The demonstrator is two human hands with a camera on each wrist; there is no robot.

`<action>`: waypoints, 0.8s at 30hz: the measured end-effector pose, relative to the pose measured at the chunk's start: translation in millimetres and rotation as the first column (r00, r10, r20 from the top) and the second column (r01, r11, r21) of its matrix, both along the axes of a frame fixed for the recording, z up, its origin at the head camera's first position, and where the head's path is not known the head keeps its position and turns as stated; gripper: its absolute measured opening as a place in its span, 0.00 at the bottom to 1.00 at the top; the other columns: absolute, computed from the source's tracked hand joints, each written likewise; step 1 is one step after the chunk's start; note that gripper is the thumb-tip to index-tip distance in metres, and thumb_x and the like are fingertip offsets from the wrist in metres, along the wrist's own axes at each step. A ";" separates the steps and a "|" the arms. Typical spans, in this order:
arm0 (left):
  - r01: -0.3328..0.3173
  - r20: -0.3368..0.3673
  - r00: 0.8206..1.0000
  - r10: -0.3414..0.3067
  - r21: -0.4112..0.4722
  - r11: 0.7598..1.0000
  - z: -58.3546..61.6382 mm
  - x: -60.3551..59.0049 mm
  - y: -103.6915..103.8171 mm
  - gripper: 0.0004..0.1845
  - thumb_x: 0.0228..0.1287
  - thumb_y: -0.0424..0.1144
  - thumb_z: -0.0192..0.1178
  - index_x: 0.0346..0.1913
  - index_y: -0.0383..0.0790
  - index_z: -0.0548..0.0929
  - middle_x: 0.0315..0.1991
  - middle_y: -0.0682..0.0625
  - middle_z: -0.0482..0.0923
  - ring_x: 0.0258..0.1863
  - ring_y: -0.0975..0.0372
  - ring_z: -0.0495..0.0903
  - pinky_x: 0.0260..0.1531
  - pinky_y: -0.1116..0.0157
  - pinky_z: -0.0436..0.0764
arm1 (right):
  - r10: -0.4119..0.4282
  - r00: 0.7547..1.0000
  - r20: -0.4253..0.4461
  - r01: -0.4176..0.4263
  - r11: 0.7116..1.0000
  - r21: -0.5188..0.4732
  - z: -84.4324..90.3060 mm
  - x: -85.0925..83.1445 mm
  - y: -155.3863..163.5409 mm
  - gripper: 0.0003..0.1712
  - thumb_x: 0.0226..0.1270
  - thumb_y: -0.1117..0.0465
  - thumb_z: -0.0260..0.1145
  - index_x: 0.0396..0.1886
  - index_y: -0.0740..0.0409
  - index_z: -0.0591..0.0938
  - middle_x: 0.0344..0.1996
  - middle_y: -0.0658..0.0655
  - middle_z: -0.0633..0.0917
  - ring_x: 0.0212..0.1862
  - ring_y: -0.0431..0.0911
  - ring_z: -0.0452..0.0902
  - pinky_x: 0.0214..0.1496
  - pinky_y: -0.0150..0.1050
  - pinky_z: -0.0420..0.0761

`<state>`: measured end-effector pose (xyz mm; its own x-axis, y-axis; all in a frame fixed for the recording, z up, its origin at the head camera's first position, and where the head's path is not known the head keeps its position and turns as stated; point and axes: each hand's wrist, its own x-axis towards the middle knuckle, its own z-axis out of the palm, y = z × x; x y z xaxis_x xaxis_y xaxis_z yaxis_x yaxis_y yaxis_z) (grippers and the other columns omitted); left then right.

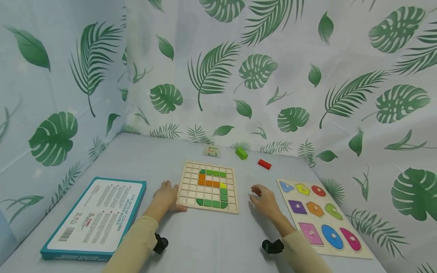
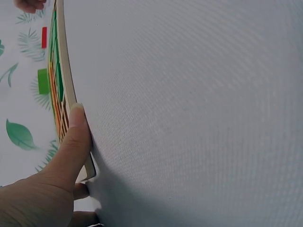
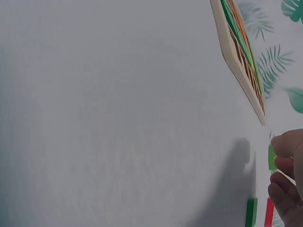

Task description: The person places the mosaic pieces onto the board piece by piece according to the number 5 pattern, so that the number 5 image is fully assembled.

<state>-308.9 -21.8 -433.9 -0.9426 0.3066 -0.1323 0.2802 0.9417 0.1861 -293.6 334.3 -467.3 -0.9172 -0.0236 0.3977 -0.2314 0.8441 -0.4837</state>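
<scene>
Between the hands, the grid board (image 1: 209,186) touches left fingers (image 2: 71,142) gripping its edge; right fingers (image 1: 257,191) curl loosely, empty.

On the back of the teal-edged box (image 1: 99,216) lying on the counter (image 1: 211,239), a heading printed sideways can be partly read as "FIVE SETS OF COLUMN BEADED BOXES". The small print and barcode beneath it cannot be read.
</scene>
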 end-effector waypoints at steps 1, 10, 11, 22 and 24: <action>-0.001 -0.003 1.000 0.001 0.003 1.000 1.5 0.3 0.3 0.50 0.46 0.63 0.68 0.63 0.28 0.68 0.62 0.24 0.59 0.64 0.39 0.58 0.54 0.47 0.71 | -0.004 1.000 -0.002 0.004 1.000 -0.001 0.8 0.2 4.1 0.16 0.55 0.71 0.68 0.45 0.68 0.79 0.38 0.60 0.83 0.43 0.53 0.78 0.47 0.48 0.78; 0.003 -0.009 1.000 -0.003 0.012 1.000 4.6 5.0 -1.1 0.49 0.46 0.62 0.69 0.62 0.27 0.69 0.61 0.24 0.60 0.64 0.38 0.59 0.54 0.47 0.71 | -0.083 0.993 0.081 0.085 0.996 -0.013 -4.7 10.1 31.4 0.16 0.58 0.69 0.67 0.47 0.66 0.79 0.39 0.59 0.82 0.44 0.51 0.77 0.48 0.48 0.78; 0.003 -0.010 1.000 -0.003 0.012 1.000 4.6 4.6 -0.8 0.49 0.46 0.62 0.69 0.62 0.27 0.69 0.61 0.24 0.60 0.64 0.38 0.59 0.54 0.47 0.71 | -0.086 0.993 0.085 0.088 0.996 -0.019 -5.2 10.5 34.0 0.16 0.58 0.68 0.68 0.47 0.66 0.79 0.39 0.59 0.82 0.43 0.51 0.77 0.47 0.47 0.78; -0.001 0.004 1.000 0.001 0.003 1.000 4.7 3.6 -0.3 0.49 0.47 0.62 0.68 0.63 0.27 0.68 0.62 0.24 0.59 0.65 0.38 0.58 0.54 0.46 0.71 | -0.048 0.979 0.196 0.053 0.998 -0.019 -0.2 17.3 47.5 0.19 0.55 0.67 0.70 0.48 0.63 0.79 0.39 0.56 0.83 0.42 0.48 0.78 0.47 0.47 0.77; 0.001 0.003 1.000 -0.001 0.004 1.000 5.3 4.0 -0.2 0.49 0.47 0.62 0.68 0.63 0.27 0.68 0.62 0.24 0.59 0.64 0.38 0.58 0.54 0.46 0.71 | -0.026 0.981 0.192 0.029 0.999 -0.014 1.2 18.7 48.5 0.19 0.54 0.68 0.70 0.48 0.63 0.80 0.40 0.56 0.83 0.43 0.49 0.78 0.48 0.47 0.77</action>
<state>-304.9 -22.0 -428.6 -0.9418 0.3083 -0.1339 0.2808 0.9406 0.1908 -274.9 382.8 -466.1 -0.9767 0.0079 0.2144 -0.1098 0.8401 -0.5312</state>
